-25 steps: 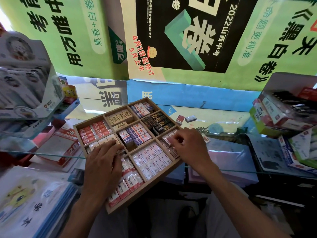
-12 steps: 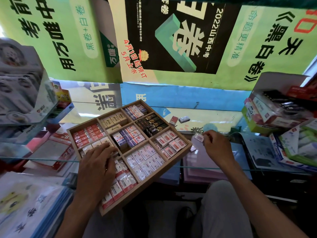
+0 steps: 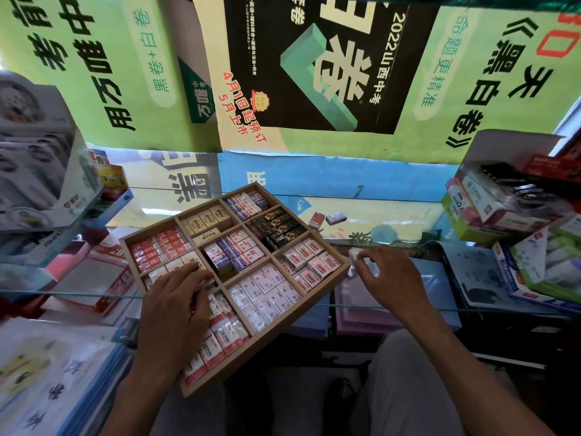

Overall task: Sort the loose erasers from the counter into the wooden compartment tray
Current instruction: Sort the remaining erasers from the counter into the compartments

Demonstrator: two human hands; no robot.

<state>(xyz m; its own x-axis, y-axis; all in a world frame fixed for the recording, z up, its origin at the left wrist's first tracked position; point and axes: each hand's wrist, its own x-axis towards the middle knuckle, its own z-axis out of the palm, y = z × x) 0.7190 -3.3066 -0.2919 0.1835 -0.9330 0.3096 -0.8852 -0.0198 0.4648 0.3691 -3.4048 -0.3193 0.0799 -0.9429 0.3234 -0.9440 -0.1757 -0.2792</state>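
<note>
The wooden compartment tray point(image 3: 345, 269) lies tilted on the glass counter, its sections filled with rows of boxed erasers. My left hand point(image 3: 176, 305) rests on the tray's near-left compartments, fingertips touching erasers there. Just off the tray's right corner, my right hand point(image 3: 385, 273) pinches a small white loose eraser point(image 3: 354, 255) on the counter. Farther back on the glass lie two more loose erasers, a red one point(image 3: 316, 219) and a white one point(image 3: 336, 218).
Stacked stationery boxes point(image 3: 509, 209) crowd the right side of the counter. Packaged goods point(image 3: 41, 171) stand at the left, with booklets point(image 3: 53, 372) at the near left. Posters cover the back wall. The counter's glass front edge point(image 3: 408, 306) runs under the tray.
My right hand left the tray's right compartment, moved right to the counter and took hold of a small white eraser. My left hand stayed on the tray.
</note>
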